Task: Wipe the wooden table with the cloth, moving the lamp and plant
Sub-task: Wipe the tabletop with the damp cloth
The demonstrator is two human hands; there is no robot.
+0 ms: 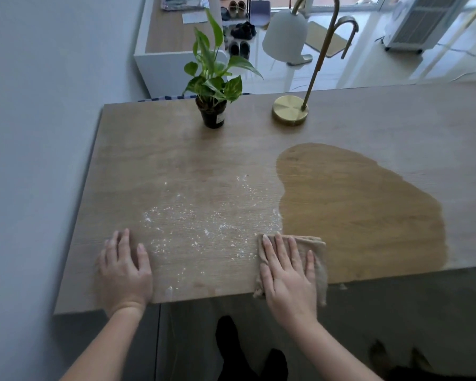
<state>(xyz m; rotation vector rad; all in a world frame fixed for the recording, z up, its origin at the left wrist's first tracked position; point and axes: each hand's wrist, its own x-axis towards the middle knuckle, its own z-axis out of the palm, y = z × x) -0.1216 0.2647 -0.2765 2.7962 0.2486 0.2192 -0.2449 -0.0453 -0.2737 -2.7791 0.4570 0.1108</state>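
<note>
The wooden table (176, 160) fills the view. White crumbs (198, 224) are scattered over its near middle, and a darker damp patch (355, 204) covers its right part. My right hand (286, 273) presses flat on a beige cloth (318, 251) at the table's near edge, between the crumbs and the patch. My left hand (124, 270) rests flat on the table near the front left corner, holding nothing. A small potted plant (213, 86) in a black pot stands at the far edge. To its right stands a lamp (290, 110) with a round brass base, curved stem and white shade.
A grey wall (39, 133) runs along the table's left side. Beyond the far edge lie a white shelf unit (162, 61), a shoe rack (238, 28), a chair (338, 34) and a white appliance (421, 23) on the floor. My legs show below the front edge.
</note>
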